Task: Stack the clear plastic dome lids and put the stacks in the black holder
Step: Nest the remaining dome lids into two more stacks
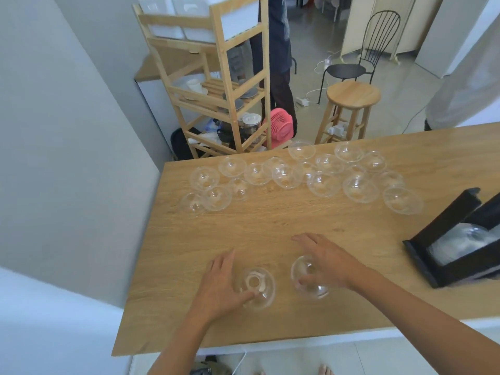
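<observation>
many clear dome lids (323, 184) scattered loose, black holder (449, 215) at right

Wooden table (270, 226) with scattered clear dome lids (286, 175) and black holder (443, 220).
</observation>
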Tool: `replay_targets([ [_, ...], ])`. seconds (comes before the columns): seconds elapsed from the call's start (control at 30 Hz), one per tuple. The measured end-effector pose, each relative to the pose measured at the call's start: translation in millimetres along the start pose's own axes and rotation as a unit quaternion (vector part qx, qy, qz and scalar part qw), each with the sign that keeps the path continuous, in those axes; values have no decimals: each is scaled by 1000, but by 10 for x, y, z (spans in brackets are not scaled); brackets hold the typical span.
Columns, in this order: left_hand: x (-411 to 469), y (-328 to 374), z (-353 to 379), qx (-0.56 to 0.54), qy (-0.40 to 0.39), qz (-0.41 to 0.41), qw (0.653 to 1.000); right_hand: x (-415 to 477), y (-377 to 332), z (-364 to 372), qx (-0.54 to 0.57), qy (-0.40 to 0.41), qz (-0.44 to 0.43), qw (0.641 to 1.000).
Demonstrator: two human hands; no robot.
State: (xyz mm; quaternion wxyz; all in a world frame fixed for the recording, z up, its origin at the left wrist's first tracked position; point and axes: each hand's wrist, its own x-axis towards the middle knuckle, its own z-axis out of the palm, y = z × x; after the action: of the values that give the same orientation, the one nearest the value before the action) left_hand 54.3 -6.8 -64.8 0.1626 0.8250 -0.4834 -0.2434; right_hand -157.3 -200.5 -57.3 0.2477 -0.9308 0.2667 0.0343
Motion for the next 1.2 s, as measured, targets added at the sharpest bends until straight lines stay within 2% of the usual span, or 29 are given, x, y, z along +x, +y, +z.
replay_targets([
  [0.17, 180, -358, -539, -45, 106, -63, 991, 501, -355, -254, -6, 38, -16, 999],
  [0.37, 564, -680, -983, -58, 139, -106, 983, 1226, -780, -328, -25, 16, -17, 999],
  [0.7, 1368, -1084, -1272, -24, 105, -133, 985, 2267, -1243, -262, -93, -10, -35, 995],
  [0.9, 1750, -1159, -1252, 20, 89, -92, 992, 2601, -1286, -170, -144, -53, -27, 988],
  [1.07, 1878, -1188, -1209, 42, 64, -72, 994, 2747, -1309, -153, -156, -54, -48, 985],
  [1.2, 1898, -1235, -1189, 39, 75, -53, 995, 2908, -1392, -195, -190, -54, -71, 978],
])
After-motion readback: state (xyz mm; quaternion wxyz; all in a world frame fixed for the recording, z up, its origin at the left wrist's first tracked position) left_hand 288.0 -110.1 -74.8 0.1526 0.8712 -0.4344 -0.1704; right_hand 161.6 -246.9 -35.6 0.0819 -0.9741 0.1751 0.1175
